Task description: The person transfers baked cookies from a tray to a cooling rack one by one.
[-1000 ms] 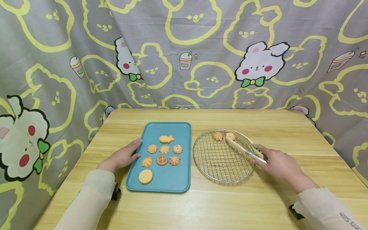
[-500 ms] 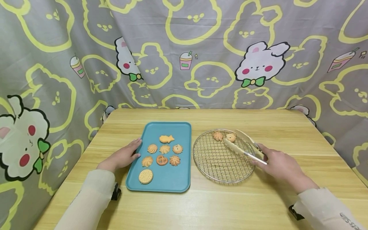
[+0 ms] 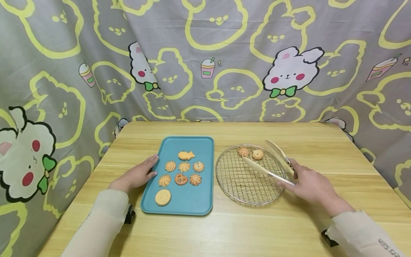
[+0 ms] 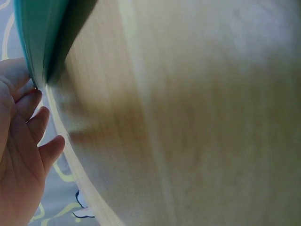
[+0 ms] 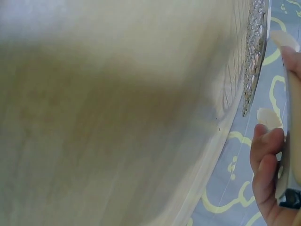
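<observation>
Tongs (image 3: 261,170) in grasp of right hand (image 3: 313,182), with digits curled around the handles; pale tips spread apart. Left hand (image 3: 136,175) relaxed, gripping nothing, fingertips against left edge of blue tray (image 3: 194,201).

One tong arm over round wire rack (image 3: 247,182), tip just on the near side of star-shaped cookie (image 3: 243,152), contact not determinable; opposite arm past right rim. Also near far rim of rack: ring-like cookie (image 3: 257,154), between spread tips in head view, clear of both.

On tray: eight cookies, well spaced. Far end: fish-shaped cookie (image 3: 186,155). Next row, left to right: swirled cookie (image 3: 170,166), fluted cookie (image 3: 184,166), scalloped cookie (image 3: 198,166). Third row: second fluted cookie (image 3: 165,180), pretzel (image 3: 181,179), second star-shaped cookie (image 3: 195,179). Near left corner: round dotted cookie (image 3: 163,197).

Tray and rack side by side, apart, on wooden counter (image 3: 244,232); rack to the right. Beyond counter: grey curtain (image 3: 176,28) with yellow outlines and white rabbits.
</observation>
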